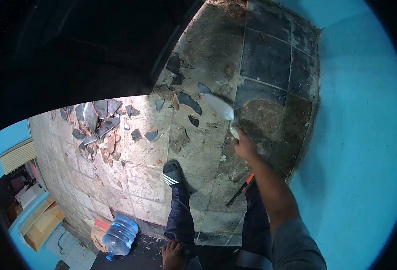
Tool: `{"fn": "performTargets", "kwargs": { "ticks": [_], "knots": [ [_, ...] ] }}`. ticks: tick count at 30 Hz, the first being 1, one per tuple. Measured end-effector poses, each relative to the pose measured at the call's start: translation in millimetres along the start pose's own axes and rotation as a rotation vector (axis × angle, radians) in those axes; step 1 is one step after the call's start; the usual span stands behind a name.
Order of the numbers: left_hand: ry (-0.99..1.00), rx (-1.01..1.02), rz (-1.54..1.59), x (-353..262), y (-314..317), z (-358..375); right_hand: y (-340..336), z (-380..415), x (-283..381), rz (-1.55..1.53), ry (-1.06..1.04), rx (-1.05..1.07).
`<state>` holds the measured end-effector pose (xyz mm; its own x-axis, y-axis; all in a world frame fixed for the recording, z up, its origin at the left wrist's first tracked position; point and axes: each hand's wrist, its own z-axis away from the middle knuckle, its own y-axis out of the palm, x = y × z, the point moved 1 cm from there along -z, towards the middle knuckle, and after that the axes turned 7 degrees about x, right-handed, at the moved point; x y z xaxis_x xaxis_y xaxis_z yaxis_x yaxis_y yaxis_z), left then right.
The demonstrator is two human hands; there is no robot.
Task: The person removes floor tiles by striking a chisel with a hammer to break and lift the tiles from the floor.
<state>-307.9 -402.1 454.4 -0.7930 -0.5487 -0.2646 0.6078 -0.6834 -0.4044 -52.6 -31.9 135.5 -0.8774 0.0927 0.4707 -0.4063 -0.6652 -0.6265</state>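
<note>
My right hand [244, 145] is closed round the handle of a trowel [219, 107], whose pale blade is smeared by motion and points up and left over the floor. Below the blade lie broken pieces of dark tile [189, 103], and a small dark shard [193, 120] sits a little lower. Just right of the blade is the broken edge of a fixed dark tile [260, 92]. My left hand [175, 254] is low in the view by my leg, its fingers curled; what they hold, if anything, I cannot make out.
A heap of tile shards [97, 119] lies at left. A tool with an orange and black handle [242, 189] rests near my right leg. A large blue water bottle [120, 235] lies at lower left. A blue wall [356, 135] bounds the right; a large black object [81, 54] fills the upper left.
</note>
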Motion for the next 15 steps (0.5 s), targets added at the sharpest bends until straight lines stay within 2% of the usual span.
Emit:
{"fn": "performTargets", "kwargs": {
  "ticks": [3,7,10,15],
  "knots": [
    [-0.017,0.018,-0.042,-15.1,-19.2,-2.0,-32.3,-19.5,3.5,-0.011,0.11,0.042],
    [-0.038,0.094,-0.024,-31.4,-46.3,-0.8,-65.7,-85.0,-1.2,0.109,0.132,-0.364],
    [-0.02,0.072,0.007,-22.1,-44.1,-1.5,-67.3,-120.2,13.9,0.035,0.232,-0.309],
    [-0.04,0.081,0.004,-1.6,-30.1,-2.1,43.5,-117.6,40.3,0.138,0.113,-0.118]
  ]
}}
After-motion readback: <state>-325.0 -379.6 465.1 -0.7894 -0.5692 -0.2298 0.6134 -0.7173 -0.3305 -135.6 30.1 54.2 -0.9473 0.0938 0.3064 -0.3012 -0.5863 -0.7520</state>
